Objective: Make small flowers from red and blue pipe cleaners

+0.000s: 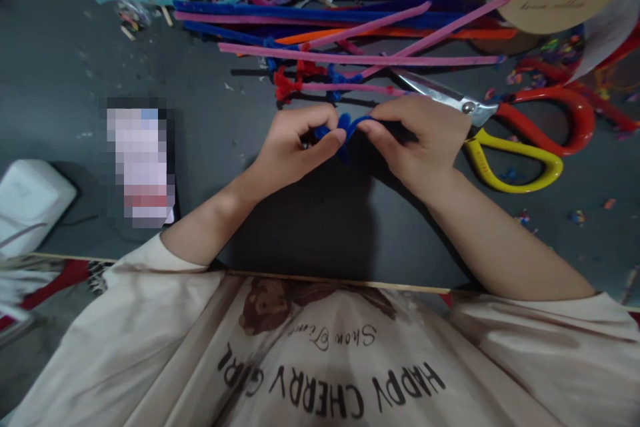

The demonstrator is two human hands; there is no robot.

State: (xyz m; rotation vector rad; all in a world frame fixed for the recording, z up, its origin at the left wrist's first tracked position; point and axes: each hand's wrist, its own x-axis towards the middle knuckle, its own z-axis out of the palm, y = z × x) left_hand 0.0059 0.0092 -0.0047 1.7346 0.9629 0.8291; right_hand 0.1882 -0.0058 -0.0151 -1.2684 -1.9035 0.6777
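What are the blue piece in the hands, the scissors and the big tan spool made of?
Blue piece: probably chenille over wire; it looks fuzzy and matte.
Scissors: blades of metal, by their silvery shine; handles likely plastic, glossy red and yellow.
Spool: perhaps cardboard, flat matte tan.

Over the dark table [210,80], the left hand [300,137] and right hand [425,133] pinch a blue pipe cleaner [353,125]; scissors [483,112] lie just beside the right one.
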